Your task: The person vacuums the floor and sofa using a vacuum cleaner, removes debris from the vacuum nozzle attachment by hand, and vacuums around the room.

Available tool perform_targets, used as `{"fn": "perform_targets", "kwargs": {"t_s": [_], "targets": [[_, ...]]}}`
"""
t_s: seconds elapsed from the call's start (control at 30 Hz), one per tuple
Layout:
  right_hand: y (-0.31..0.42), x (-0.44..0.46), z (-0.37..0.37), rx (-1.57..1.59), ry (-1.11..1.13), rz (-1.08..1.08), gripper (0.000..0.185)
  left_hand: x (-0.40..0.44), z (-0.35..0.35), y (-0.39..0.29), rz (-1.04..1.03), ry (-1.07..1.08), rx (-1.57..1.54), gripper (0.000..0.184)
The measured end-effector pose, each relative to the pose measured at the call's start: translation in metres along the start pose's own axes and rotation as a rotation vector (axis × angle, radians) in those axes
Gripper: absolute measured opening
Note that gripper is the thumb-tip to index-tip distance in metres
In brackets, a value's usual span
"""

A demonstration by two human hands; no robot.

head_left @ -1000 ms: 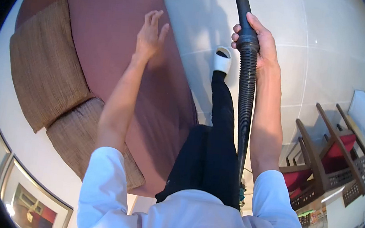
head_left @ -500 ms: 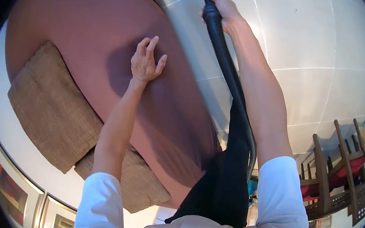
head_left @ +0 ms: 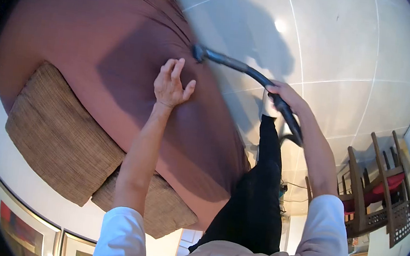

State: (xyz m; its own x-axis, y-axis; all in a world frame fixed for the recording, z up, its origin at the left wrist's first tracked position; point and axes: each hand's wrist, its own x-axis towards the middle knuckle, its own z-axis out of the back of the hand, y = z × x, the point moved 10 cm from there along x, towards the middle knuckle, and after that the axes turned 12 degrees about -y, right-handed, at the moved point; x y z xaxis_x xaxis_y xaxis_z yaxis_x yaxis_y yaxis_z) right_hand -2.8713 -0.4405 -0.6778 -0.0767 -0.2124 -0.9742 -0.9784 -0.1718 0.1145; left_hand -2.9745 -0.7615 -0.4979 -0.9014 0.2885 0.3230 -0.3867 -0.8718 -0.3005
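Note:
My right hand [head_left: 289, 97] is wrapped round the black curved wand of a vacuum cleaner hose [head_left: 259, 77]. The small nozzle [head_left: 198, 53] at the wand's far end is at the edge of the brown fabric-covered sofa [head_left: 136, 77], just ahead of my left fingers; it is slightly blurred. My left hand [head_left: 173, 85] is over the sofa cover with its fingers apart and nothing in them. Whether its palm touches the fabric, I cannot tell. Behind my right forearm the rest of the hose is partly hidden.
Brown woven cushions [head_left: 61, 134] lean along the sofa's wall side, near framed pictures [head_left: 28, 224]. Wooden chairs with red seats [head_left: 381, 192] stand at the right on the pale tiled floor [head_left: 341, 47]. A cable [head_left: 295, 186] lies near my leg [head_left: 264, 183].
My right hand has drawn back toward me with the wand, bringing the nozzle into view at the sofa's edge. My left hand has shifted slightly right and nearer.

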Motion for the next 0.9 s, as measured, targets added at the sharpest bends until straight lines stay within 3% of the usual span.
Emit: {"fn": "perform_targets", "kwargs": {"t_s": [0.1, 0.13, 0.23, 0.37, 0.47, 0.53, 0.6, 0.67, 0.8, 0.87, 0.9], "targets": [[0.032, -0.019, 0.034, -0.011, -0.104, 0.013, 0.036, -0.003, -0.003, 0.001, 0.017, 0.024, 0.008, 0.068], [0.058, -0.019, 0.038, 0.082, -0.166, 0.026, 0.026, -0.003, -0.005, 0.001, 0.015, 0.031, 0.018, 0.067], [0.175, 0.022, 0.029, 0.16, -0.177, 0.29, 0.026, -0.004, -0.005, 0.001, 0.016, 0.032, 0.029, 0.067], [0.332, 0.087, -0.042, 0.304, -0.069, 0.511, 0.03, -0.008, -0.006, 0.003, 0.016, 0.024, 0.031, 0.066], [0.357, 0.117, -0.084, 0.195, -0.087, 0.516, 0.027, -0.004, -0.007, 0.003, 0.007, 0.016, 0.048, 0.065], [0.329, 0.122, -0.093, 0.078, -0.094, 0.486, 0.025, -0.005, -0.006, 0.001, 0.006, 0.012, 0.064, 0.064], [0.265, 0.133, -0.088, -0.018, -0.009, 0.317, 0.026, -0.009, -0.008, 0.003, 0.025, 0.016, 0.048, 0.064], [0.192, 0.136, -0.077, 0.056, 0.109, 0.294, 0.027, -0.013, -0.006, 0.004, 0.045, 0.029, 0.036, 0.064], [0.039, 0.053, -0.033, -0.011, 0.113, 0.052, 0.026, -0.012, -0.01, 0.003, 0.064, 0.077, 0.017, 0.065], [-0.011, 0.026, -0.003, -0.119, 0.079, 0.116, 0.024, -0.008, -0.006, 0.002, 0.037, 0.068, 0.031, 0.066], [-0.024, 0.007, 0.014, -0.082, 0.027, 0.036, 0.03, -0.008, -0.006, 0.001, 0.031, 0.077, 0.053, 0.067]]}}
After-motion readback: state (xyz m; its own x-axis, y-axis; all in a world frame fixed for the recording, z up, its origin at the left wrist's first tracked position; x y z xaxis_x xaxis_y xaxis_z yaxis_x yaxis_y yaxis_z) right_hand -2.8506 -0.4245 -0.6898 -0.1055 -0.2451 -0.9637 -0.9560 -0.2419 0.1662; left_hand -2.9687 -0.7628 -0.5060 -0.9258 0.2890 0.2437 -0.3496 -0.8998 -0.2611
